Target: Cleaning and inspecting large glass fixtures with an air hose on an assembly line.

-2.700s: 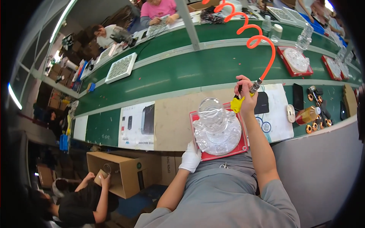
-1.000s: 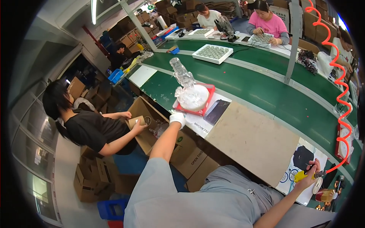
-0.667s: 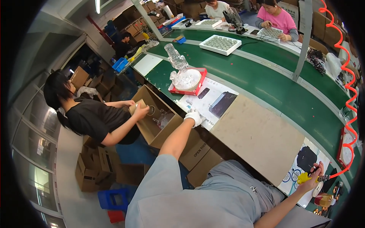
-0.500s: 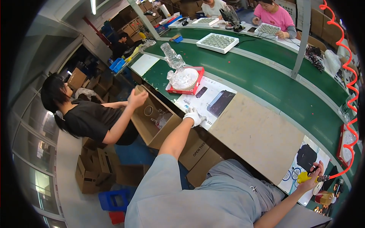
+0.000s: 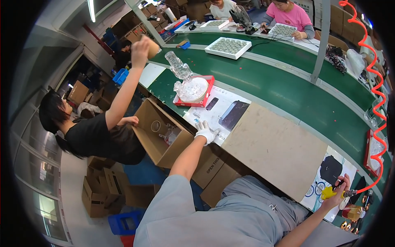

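Note:
My left hand [image 5: 205, 132], in a white glove, lies with fingers spread on a printed white cardboard sheet [image 5: 220, 92] at the bench edge. Just beyond it, a clear glass vessel [image 5: 181, 72] with a tall ribbed neck leans over a round whitish base in a shallow red tray [image 5: 210, 84]. At the far right, my bare right hand [image 5: 338, 192] is closed around a yellow air blow gun [image 5: 328, 192]. A red coiled hose [image 5: 377, 158] runs up from the gun.
On the left, a co-worker [image 5: 88, 133] raises a brown tape roll [image 5: 153, 48] beside an open carton [image 5: 164, 154] with clear items inside. A plain brown board [image 5: 275, 146] covers the bench before me. A white tray of round pieces [image 5: 228, 47] sits on the green conveyor [image 5: 263, 76].
The co-worker's hand with the tape roll has swung up high, and their other hand now shows at the carton's edge. Both my hands keep their places; the view has shifted slightly.

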{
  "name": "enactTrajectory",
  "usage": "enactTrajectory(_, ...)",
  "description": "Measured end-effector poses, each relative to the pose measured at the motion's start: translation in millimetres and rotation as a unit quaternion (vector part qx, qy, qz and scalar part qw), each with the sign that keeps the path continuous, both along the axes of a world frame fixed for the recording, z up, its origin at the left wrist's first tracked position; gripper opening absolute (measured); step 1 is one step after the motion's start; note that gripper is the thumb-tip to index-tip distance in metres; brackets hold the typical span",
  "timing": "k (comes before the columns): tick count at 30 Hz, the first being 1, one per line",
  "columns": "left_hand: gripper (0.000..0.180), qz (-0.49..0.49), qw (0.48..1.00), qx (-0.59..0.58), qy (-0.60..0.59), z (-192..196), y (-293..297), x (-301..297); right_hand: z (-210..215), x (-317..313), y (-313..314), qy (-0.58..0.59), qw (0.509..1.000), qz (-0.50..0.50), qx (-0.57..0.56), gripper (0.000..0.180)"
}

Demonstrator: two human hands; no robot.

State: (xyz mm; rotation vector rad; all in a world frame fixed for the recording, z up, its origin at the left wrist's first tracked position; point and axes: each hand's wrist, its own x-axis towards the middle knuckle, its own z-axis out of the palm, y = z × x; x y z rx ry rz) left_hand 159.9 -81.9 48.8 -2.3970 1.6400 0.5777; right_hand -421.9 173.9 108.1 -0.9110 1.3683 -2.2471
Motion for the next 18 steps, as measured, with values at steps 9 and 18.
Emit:
enactTrajectory(9,0.100,0.007,0.990,-0.140,-0.027,-32.8,10.8,-1.2,4.4,7.8,-5.4,0.039,0.999,0.008,-0.017,0.022)
enactTrajectory(18,0.085,0.009,0.980,-0.195,-0.050,-47.7,12.7,-5.6,7.2,10.0,0.3,0.058,0.998,0.002,0.000,0.021)
